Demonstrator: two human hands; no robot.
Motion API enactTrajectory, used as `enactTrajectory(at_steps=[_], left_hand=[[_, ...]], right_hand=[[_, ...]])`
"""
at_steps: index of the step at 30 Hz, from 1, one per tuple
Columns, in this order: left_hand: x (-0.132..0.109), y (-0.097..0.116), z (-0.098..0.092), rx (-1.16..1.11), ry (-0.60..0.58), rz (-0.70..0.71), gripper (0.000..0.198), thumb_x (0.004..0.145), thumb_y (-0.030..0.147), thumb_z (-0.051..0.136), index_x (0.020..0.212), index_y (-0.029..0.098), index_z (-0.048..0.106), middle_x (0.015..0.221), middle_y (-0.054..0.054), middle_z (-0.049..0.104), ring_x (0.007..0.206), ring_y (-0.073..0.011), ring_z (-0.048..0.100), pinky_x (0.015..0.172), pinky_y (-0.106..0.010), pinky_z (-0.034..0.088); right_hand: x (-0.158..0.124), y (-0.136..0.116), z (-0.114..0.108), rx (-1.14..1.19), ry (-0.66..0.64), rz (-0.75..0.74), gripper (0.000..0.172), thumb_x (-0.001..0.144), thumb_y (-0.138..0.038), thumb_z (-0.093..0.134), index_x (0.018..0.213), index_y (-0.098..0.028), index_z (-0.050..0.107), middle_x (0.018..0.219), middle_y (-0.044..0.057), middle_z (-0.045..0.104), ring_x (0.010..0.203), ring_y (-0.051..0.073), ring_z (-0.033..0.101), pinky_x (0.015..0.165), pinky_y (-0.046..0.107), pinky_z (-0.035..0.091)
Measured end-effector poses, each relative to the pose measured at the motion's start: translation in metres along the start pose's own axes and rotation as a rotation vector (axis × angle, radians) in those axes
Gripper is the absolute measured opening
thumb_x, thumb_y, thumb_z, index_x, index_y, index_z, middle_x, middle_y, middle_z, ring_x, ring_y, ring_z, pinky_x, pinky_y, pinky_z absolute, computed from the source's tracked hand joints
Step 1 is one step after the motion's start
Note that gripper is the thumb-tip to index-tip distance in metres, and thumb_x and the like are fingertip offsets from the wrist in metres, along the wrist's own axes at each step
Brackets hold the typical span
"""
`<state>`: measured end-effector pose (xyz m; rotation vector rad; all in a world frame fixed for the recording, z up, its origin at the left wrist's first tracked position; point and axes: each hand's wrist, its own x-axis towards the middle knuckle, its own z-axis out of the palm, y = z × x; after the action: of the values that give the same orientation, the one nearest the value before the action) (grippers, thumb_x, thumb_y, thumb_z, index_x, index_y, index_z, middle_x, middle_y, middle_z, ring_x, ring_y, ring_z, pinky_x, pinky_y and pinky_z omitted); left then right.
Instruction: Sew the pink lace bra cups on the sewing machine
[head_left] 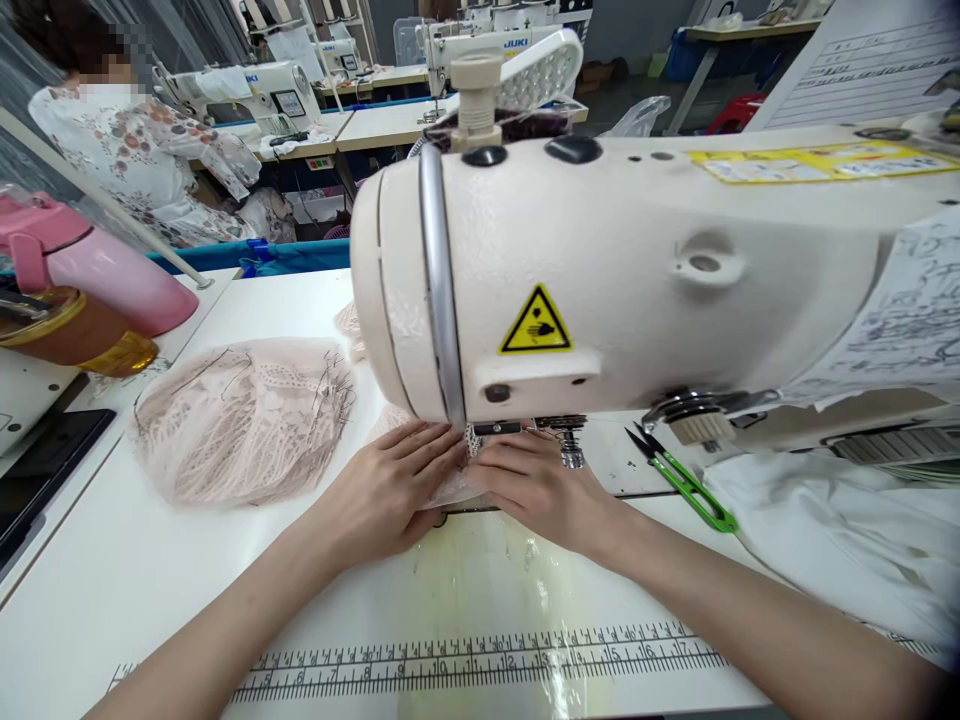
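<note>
Both my left hand [397, 485] and right hand [536, 485], fingers [429, 452] extended, press lace [454, 490] by the machine [637, 260] (pinch? can't tell); likely sewing, next wanting steady guiding.

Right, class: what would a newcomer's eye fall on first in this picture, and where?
Probably the large cream sewing machine, filling the upper right, with a yellow warning triangle on its side. Beneath its head, the left hand and the right hand touch pale lace fabric. Green snips lie right of the hands, and a pink bottle shows at the left edge.
</note>
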<state>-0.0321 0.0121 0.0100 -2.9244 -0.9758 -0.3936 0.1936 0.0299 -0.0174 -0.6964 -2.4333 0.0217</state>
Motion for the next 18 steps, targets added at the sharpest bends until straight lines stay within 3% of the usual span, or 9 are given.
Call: enactTrajectory(at_steps=[8, 18], left_hand=[[0.0001, -0.0011, -0.0036, 0.0, 0.003, -0.006, 0.054, 0.081, 0.018, 0.051, 0.135, 0.012, 0.051, 0.131, -0.01, 0.061, 0.121, -0.0257, 0.058, 0.105, -0.046, 0.048], [-0.0001, 0.0066, 0.0013, 0.107, 0.032, -0.027, 0.051, 0.081, 0.018, 0.048, 0.131, 0.007, 0.054, 0.133, -0.013, 0.059, 0.122, -0.0274, 0.057, 0.1, -0.042, 0.053]], right_hand=[[-0.0061, 0.0007, 0.0071, -0.04, -0.008, -0.011, 0.029, 0.089, -0.004, 0.046, 0.091, -0.023, 0.067, 0.083, -0.001, 0.068, 0.085, 0.014, 0.058, 0.079, 0.031, 0.043], [-0.0051, 0.0019, -0.0005, -0.002, -0.057, 0.0, 0.023, 0.087, -0.001, 0.048, 0.088, -0.02, 0.062, 0.089, 0.0, 0.068, 0.094, 0.014, 0.059, 0.073, 0.027, 0.043]])
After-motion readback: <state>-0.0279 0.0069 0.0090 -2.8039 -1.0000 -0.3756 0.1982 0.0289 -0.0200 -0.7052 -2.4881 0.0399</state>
